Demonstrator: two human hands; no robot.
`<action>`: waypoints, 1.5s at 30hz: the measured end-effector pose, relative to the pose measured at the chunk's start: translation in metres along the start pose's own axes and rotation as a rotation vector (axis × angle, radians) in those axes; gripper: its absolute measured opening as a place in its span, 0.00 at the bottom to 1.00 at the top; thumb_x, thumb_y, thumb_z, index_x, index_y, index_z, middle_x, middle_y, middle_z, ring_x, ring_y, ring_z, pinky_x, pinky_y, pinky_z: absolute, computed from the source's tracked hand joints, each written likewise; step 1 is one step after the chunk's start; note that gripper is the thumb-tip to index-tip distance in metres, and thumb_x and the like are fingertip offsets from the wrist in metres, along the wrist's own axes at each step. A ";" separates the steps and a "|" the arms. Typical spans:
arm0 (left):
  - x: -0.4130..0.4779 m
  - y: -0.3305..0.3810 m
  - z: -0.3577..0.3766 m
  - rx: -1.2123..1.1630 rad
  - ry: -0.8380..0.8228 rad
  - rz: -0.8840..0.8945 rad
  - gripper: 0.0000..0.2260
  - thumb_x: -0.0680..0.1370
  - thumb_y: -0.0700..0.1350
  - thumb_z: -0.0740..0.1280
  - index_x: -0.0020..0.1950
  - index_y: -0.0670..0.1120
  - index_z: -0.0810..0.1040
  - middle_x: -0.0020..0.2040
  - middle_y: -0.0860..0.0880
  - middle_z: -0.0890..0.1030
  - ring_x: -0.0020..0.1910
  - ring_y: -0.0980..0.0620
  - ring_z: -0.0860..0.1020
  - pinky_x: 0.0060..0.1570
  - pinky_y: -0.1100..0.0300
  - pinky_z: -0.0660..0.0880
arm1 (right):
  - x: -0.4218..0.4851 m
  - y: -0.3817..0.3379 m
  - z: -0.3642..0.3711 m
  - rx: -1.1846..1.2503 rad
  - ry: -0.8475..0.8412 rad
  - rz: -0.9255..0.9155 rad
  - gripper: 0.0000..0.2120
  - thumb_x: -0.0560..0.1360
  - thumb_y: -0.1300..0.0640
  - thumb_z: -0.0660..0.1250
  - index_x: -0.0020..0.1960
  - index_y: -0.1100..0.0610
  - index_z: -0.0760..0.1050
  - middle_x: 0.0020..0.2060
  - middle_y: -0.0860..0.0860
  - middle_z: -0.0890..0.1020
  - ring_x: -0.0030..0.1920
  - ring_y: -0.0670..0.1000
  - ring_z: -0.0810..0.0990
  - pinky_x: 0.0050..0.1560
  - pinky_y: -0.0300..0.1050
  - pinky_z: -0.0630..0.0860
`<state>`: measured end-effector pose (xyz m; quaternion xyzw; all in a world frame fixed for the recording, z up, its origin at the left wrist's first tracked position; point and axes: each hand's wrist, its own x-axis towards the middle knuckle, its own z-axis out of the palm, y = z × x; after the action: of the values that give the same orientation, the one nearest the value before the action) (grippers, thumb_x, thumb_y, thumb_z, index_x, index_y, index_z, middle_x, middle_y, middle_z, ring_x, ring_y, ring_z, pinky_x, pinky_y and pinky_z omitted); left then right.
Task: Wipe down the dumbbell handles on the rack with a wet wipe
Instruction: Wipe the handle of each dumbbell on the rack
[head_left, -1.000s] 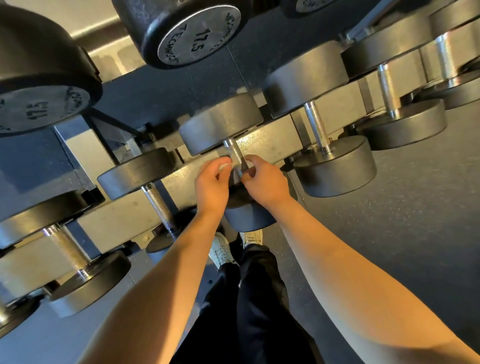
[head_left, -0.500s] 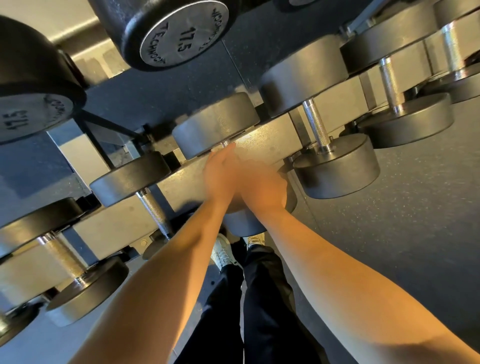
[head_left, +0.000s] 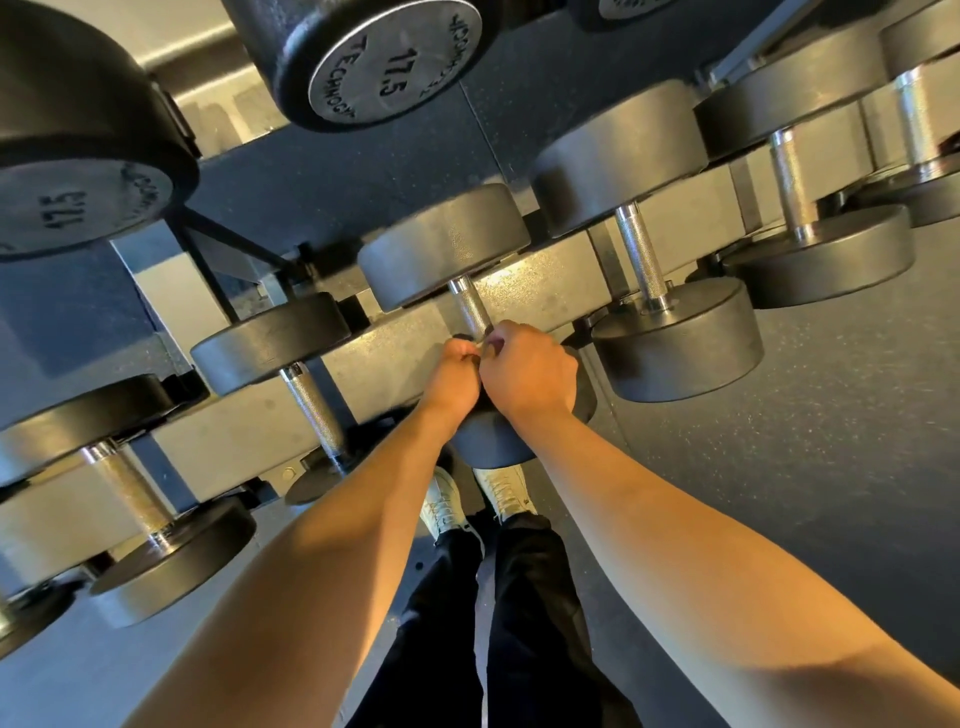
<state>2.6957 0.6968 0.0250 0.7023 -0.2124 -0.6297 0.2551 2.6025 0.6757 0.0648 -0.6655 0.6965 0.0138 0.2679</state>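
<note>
The middle dumbbell on the lower rack tier has a knurled steel handle (head_left: 470, 309) between two dark round heads. My left hand (head_left: 451, 376) and my right hand (head_left: 525, 370) are pressed together at the handle's lower end, fingers curled round it. A small sliver of the white wet wipe (head_left: 477, 347) shows between the two hands; the rest of it is hidden in my grip. The lower head (head_left: 493, 441) of this dumbbell sits partly under my wrists. Only the upper half of the handle is bare.
Neighbouring dumbbells flank it: one handle to the left (head_left: 317, 410), one to the right (head_left: 641, 254). The grey rack beam (head_left: 395, 358) runs behind them. Larger dumbbells marked 17.5 (head_left: 384, 67) hang overhead on the upper tier. Below are my shoes (head_left: 501, 488) and dark rubber floor (head_left: 779, 441).
Both hands slid up the handle toward the upper head, then came back down to its lower end, staying closed together. The camera shifted slightly.
</note>
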 end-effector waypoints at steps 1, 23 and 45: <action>0.002 -0.002 -0.001 0.019 -0.014 -0.005 0.09 0.79 0.49 0.58 0.44 0.47 0.74 0.41 0.46 0.77 0.44 0.52 0.73 0.47 0.55 0.71 | 0.000 0.000 0.000 0.004 0.000 -0.008 0.09 0.79 0.51 0.61 0.52 0.49 0.80 0.44 0.48 0.83 0.42 0.52 0.81 0.41 0.47 0.76; -0.085 -0.062 -0.082 -0.014 0.564 0.219 0.09 0.84 0.42 0.61 0.62 0.52 0.72 0.47 0.53 0.80 0.43 0.60 0.77 0.38 0.65 0.72 | -0.046 -0.073 0.052 0.429 -0.271 -0.212 0.08 0.80 0.61 0.63 0.57 0.55 0.78 0.52 0.50 0.82 0.54 0.50 0.79 0.55 0.41 0.75; -0.070 -0.094 -0.140 0.301 0.513 -0.076 0.08 0.82 0.44 0.62 0.60 0.47 0.70 0.50 0.47 0.79 0.47 0.46 0.77 0.46 0.54 0.71 | -0.075 -0.118 0.125 0.652 -0.448 -0.072 0.16 0.82 0.58 0.58 0.66 0.48 0.76 0.58 0.45 0.80 0.58 0.47 0.78 0.63 0.48 0.76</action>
<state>2.8240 0.8259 0.0314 0.8759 -0.2054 -0.4022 0.1698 2.7550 0.7784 0.0271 -0.5499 0.5649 -0.0725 0.6109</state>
